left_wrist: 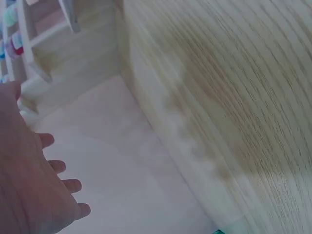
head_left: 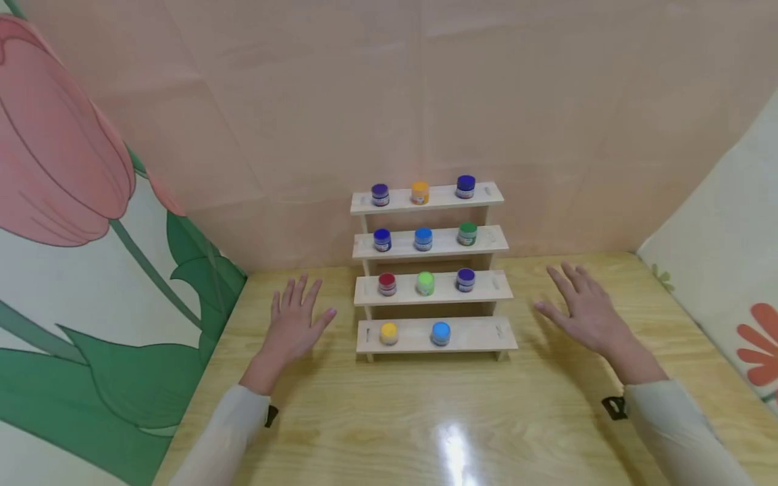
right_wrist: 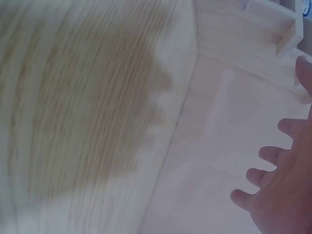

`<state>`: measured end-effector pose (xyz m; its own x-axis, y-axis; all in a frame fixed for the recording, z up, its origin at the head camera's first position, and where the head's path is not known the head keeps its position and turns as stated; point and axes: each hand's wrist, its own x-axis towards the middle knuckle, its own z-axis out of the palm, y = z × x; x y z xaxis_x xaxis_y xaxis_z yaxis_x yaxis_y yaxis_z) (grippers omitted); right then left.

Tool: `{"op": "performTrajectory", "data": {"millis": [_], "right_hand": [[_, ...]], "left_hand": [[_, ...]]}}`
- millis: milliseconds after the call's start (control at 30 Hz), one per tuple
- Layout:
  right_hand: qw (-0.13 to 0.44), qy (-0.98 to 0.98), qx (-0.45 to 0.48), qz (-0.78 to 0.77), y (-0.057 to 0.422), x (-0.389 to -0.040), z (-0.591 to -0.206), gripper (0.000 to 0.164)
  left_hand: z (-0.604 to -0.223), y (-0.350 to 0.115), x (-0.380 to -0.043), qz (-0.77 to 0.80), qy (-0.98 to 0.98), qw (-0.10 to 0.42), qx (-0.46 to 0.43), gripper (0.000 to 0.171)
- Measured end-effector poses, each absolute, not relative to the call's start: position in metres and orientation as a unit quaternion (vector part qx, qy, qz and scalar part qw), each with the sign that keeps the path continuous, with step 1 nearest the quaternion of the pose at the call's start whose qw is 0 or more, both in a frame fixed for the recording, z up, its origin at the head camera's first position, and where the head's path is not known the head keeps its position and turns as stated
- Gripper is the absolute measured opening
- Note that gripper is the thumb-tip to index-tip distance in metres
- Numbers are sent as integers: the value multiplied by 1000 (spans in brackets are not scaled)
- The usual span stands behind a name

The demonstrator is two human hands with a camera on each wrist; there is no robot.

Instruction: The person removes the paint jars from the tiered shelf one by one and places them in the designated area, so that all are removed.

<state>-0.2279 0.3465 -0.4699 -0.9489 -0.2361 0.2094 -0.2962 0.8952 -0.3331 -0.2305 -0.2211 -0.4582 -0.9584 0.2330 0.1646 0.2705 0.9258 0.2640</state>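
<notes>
A four-tier wooden rack (head_left: 425,297) stands at the back middle of the table, bearing several small lidded paint jars. On its top tier is an orange jar (head_left: 420,193) between two purple-blue ones. The second tier has dark blue, light blue and green (head_left: 467,234) jars; the third has red (head_left: 387,284), light green (head_left: 425,283) and purple. A yellow jar (head_left: 389,333) and a blue jar (head_left: 441,333) sit on the lowest tier. My left hand (head_left: 294,327), fingers spread, hovers left of the rack. To its right is my right hand (head_left: 586,310), likewise spread and holding nothing.
The wooden table (head_left: 377,418) runs back to a pinkish cloth-like backdrop (head_left: 304,115). A panel with a large painted tulip (head_left: 57,135) borders the left side, and a pale panel with a red flower (head_left: 760,344) the right. The lowest tier has bare board right of the blue jar.
</notes>
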Motion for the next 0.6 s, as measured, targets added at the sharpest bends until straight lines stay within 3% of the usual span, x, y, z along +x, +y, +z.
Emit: {"op": "performTrajectory", "data": {"millis": [333,600], "right_hand": [[75,-948,149,273,337,-219,-469,83],[93,-929,157,322,326,-212,-476,71]], "left_hand": [[-454,-204,-220,-184,-966,103,-147,74],[-455,-186,-210,-231,-948,148,-162,70]]}}
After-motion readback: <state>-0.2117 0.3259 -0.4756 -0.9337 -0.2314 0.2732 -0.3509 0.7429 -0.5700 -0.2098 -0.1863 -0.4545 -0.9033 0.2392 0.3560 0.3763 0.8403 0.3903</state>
